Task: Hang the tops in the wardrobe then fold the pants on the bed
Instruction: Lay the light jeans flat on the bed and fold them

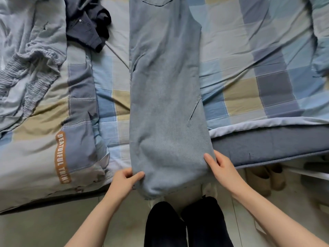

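Right now we have the light blue jeans laid lengthwise down the middle of the bed, legs stacked one on the other, back pocket at the far end and the hems hanging over the near edge of the mattress. Our left hand pinches the left side of the hem end between thumb and fingers; our right hand grips the right side the same way. On the left lie a rumpled checked quilt and, farther off, a dark navy garment. Slippers sit on the floor under the bed at right.
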